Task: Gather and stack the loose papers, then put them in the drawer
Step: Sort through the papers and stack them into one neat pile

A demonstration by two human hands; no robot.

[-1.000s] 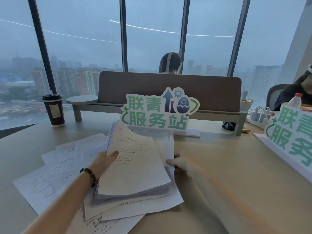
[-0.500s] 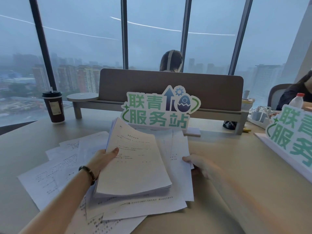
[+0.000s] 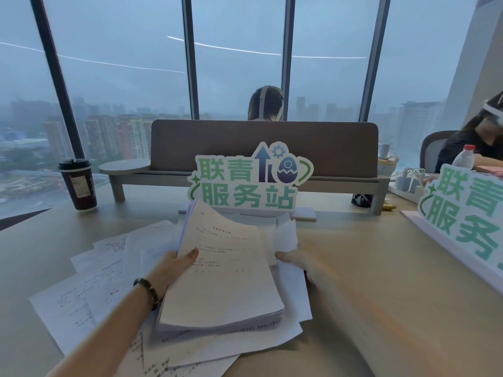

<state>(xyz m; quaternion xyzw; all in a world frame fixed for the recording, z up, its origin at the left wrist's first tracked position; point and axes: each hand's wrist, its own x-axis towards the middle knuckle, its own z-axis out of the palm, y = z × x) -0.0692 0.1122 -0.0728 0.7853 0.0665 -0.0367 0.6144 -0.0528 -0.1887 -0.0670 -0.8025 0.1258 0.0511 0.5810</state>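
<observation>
A thick stack of white printed papers (image 3: 226, 284) is lifted at a tilt above the desk. My left hand (image 3: 174, 268) grips its left edge, thumb on the top sheet. My right hand (image 3: 296, 263) pinches a loose sheet (image 3: 285, 238) at the stack's right side, its far end curling up. More loose sheets (image 3: 89, 289) lie spread over the desk to the left and under the stack (image 3: 245, 346). No drawer is in view.
A green and white standing sign (image 3: 250, 180) is just behind the papers, a second one (image 3: 468, 213) at the right. A dark paper cup (image 3: 79, 186) stands at the far left. A shelf with a brown divider (image 3: 261, 148) crosses the back; people sit beyond.
My right hand went out to the right, took a loose sheet and has now drawn it in against the stack, lifting its far end. The left hand keeps hold of the stack.
</observation>
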